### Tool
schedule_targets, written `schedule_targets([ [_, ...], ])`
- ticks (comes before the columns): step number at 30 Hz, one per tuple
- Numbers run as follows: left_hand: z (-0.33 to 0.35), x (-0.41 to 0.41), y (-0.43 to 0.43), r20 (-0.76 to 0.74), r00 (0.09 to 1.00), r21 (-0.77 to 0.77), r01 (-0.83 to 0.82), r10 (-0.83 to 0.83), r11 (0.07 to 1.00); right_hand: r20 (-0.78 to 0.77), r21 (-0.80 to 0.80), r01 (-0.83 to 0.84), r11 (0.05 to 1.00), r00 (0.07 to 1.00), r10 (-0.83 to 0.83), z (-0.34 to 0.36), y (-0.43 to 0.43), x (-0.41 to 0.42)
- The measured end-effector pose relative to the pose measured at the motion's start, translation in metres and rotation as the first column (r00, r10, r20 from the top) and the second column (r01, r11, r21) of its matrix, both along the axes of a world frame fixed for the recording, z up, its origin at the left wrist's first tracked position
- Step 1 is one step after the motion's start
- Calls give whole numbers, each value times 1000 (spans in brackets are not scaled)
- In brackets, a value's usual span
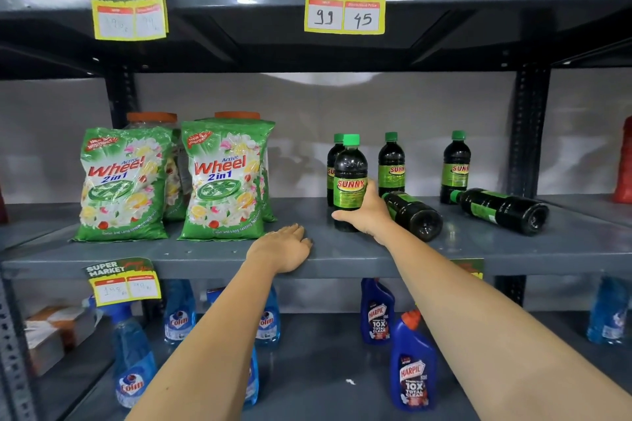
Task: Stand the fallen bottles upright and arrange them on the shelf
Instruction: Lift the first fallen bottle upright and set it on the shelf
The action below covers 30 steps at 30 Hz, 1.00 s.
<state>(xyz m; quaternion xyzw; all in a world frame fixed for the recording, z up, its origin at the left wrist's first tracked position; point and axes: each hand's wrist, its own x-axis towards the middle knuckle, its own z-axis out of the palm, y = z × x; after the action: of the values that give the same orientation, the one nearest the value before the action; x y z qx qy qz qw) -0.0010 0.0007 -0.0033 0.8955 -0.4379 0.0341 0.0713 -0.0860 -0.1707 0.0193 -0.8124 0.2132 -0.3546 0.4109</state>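
Observation:
My right hand (367, 212) grips an upright dark Sunny bottle (349, 178) with a green cap and green label, standing near the front of the grey middle shelf (342, 258). Three more such bottles stand upright behind: one (332, 164) just behind the held one, one (391, 164) to its right, one (456, 164) further right. Two bottles lie on their sides: one (415, 215) right beside my right wrist, another (502, 210) further right, caps pointing left. My left hand (284, 246) rests flat and palm down on the shelf's front edge, holding nothing.
Two green Wheel detergent bags (224, 181) stand on the shelf's left, with jars behind. Price tags (345, 5) hang from the upper shelf edge. Below stand blue Colin spray bottles (178, 314) and Harpic bottles (412, 366). Shelf posts (528, 133) flank the bay.

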Motion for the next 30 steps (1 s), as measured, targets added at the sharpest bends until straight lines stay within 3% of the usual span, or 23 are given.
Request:
schedule_targets([
  [13,1,5,-2,-64,996,14,-54,55,998,21,-110,-24,994,999,27,-11,35,-51],
  [30,-1,9,-6,13,1000,37,13,-13,999,57,-122,-39,992,997,46,-16,48,-66],
])
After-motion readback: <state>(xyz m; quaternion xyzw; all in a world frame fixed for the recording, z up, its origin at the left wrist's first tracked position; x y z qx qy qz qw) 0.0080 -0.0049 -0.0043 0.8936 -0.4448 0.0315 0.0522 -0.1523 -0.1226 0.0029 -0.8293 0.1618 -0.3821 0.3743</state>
